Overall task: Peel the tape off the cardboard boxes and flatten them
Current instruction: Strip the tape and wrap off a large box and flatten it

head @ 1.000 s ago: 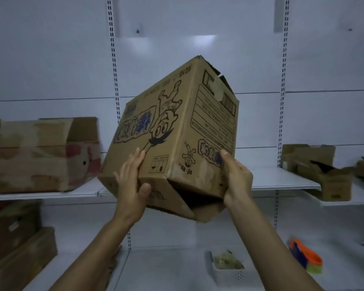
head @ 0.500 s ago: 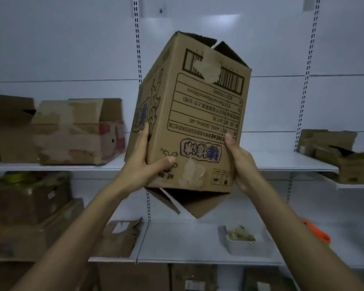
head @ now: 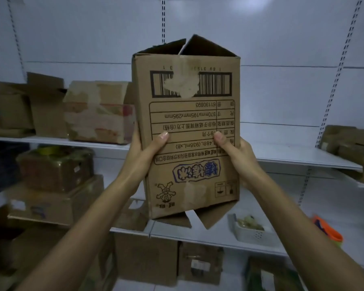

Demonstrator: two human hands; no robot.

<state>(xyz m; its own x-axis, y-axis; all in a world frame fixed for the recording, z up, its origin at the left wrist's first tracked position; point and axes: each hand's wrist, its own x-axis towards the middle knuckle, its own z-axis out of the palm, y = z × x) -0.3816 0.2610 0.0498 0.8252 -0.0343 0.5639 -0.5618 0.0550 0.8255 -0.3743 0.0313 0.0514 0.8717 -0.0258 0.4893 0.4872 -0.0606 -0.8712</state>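
both hands (head: 144, 152) (head: 236, 153) grip the upside-down cardboard box (head: 189, 127) between them.

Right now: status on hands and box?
Left hand, right hand grip box sides. Box upright, flaps open top and bottom. Nothing blocking.

**One head cam, facing the shelving**

Only one view is running, so nothing is overlapping with a second camera. It is riding on the person's head, looking forward and roughly level at the white shelving (head: 292, 157). It is sitting close in. The raised cardboard box (head: 187, 133) is filling the centre, with the left hand (head: 141, 158) and right hand (head: 240, 158) coming up from the bottom edge.
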